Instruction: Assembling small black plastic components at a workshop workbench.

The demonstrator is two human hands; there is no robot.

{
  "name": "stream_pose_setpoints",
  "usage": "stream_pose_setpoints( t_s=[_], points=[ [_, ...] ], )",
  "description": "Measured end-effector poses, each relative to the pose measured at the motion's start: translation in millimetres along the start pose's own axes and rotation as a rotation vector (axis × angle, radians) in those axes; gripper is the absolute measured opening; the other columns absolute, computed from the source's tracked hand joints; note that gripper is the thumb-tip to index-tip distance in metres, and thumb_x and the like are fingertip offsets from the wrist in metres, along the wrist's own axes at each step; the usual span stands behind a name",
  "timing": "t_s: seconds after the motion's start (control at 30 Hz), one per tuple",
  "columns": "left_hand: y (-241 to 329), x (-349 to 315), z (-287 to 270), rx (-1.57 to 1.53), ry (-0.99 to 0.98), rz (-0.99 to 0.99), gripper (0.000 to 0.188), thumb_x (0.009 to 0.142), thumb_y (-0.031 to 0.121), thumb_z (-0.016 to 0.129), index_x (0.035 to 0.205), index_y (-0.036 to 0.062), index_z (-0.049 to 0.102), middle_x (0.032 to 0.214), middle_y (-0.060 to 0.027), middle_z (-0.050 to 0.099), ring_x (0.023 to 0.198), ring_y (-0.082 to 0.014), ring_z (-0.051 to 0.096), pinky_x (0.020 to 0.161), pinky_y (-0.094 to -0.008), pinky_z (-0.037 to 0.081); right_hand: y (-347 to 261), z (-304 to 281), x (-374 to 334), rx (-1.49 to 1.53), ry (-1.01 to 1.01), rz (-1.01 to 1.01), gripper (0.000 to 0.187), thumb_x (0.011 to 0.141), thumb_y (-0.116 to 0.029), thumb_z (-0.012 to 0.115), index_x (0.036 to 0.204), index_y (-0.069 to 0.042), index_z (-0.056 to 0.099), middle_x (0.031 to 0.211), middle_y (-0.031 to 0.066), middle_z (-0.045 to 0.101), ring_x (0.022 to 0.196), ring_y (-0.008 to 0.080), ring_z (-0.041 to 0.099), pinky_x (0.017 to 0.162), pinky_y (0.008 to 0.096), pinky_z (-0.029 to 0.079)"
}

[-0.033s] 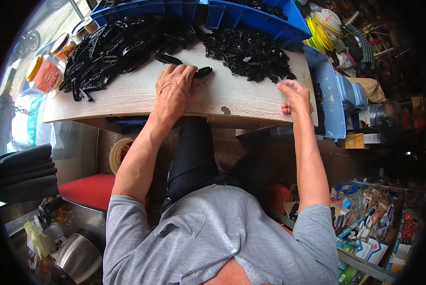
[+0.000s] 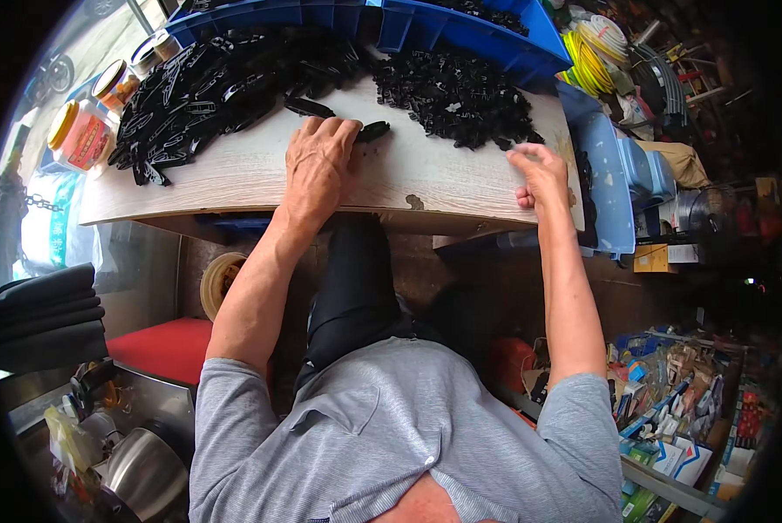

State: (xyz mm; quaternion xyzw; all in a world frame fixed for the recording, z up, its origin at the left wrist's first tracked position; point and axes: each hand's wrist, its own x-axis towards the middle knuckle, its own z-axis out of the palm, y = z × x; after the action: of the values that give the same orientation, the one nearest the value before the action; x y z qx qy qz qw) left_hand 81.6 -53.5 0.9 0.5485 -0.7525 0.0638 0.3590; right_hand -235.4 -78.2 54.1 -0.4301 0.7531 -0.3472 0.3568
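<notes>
My left hand (image 2: pixel 317 166) rests on the pale wooden tabletop (image 2: pixel 234 179), its fingers wrapped round a long black plastic piece (image 2: pixel 373 132) whose end sticks out to the right. Just beyond the knuckles lies a similar black piece (image 2: pixel 309 107). At the table's right side my right hand (image 2: pixel 543 179) is closed, thumb and forefinger together, by the near edge of a heap of small black plastic parts (image 2: pixel 456 96). Whatever those fingertips may hold is too small to make out. A large heap of long black plastic pieces (image 2: pixel 208 96) spreads over the left of the table.
Blue bins (image 2: pixel 469 39) line the back of the table. Jars with lids (image 2: pixel 81 135) stand at the left edge. A light blue crate (image 2: pixel 613 174) is to the right of the table. Below on the left are a red seat (image 2: pixel 160 349) and a metal pot (image 2: pixel 147 471).
</notes>
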Motion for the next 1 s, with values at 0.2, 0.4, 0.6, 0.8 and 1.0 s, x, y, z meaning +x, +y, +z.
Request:
stream_pose_setpoints(
  t_s=[0.2, 0.4, 0.6, 0.8, 1.0],
  points=[
    [16, -5, -5, -0.245, 0.237, -0.015, 0.020, 0.079, 0.009, 0.074, 0.097, 0.0058, 0.065, 0.088, -0.0101, 0.066, 0.083, -0.0318, 0.060, 0.076, -0.0395, 0.049, 0, 3, 5, -0.158, -0.045, -0.069, 0.018, 0.084, -0.023, 0.074, 0.097, -0.011, 0.070, 0.066, 0.0028, 0.059, 0.041, 0.0089, 0.047, 0.035, 0.0247, 0.039],
    [68, -40, 13, -0.858, 0.148, -0.296, 0.013, 0.090, 0.001, 0.068, 0.103, -0.0008, 0.067, 0.084, -0.0024, 0.063, 0.072, -0.0035, 0.055, 0.058, -0.0194, 0.044, 5, -4, 5, -0.107, -0.082, -0.038, 0.019, 0.086, -0.024, 0.071, 0.095, -0.008, 0.068, 0.058, 0.0030, 0.055, 0.041, 0.0093, 0.049, 0.036, 0.0248, 0.042],
    [105, -17, 20, -1.044, -0.090, -0.448, 0.022, 0.094, 0.015, 0.066, 0.104, -0.0050, 0.067, 0.084, -0.0074, 0.069, 0.075, -0.0090, 0.063, 0.067, -0.0247, 0.051, 15, -13, 4, 0.014, -0.111, -0.009, 0.021, 0.088, -0.024, 0.070, 0.095, -0.005, 0.065, 0.050, 0.0020, 0.049, 0.040, 0.0109, 0.051, 0.038, 0.0266, 0.045],
    [114, 15, 49, -1.183, -0.322, -0.610, 0.031, 0.092, 0.018, 0.064, 0.109, -0.0079, 0.065, 0.088, -0.0110, 0.069, 0.073, -0.0134, 0.065, 0.066, -0.0267, 0.055, 23, -10, -10, 0.172, -0.161, -0.067, 0.023, 0.088, -0.024, 0.071, 0.096, -0.004, 0.064, 0.050, 0.0028, 0.050, 0.041, 0.0118, 0.052, 0.039, 0.0263, 0.046],
    [136, 37, 70, -1.448, -0.409, -0.796, 0.037, 0.088, 0.013, 0.068, 0.115, -0.0104, 0.060, 0.090, -0.0129, 0.068, 0.073, -0.0148, 0.066, 0.062, -0.0267, 0.056, 32, 11, -31, 0.351, -0.300, -0.232, 0.016, 0.091, -0.019, 0.069, 0.096, -0.005, 0.064, 0.061, 0.0018, 0.060, 0.045, 0.0086, 0.053, 0.042, 0.0228, 0.045]
  ],
)
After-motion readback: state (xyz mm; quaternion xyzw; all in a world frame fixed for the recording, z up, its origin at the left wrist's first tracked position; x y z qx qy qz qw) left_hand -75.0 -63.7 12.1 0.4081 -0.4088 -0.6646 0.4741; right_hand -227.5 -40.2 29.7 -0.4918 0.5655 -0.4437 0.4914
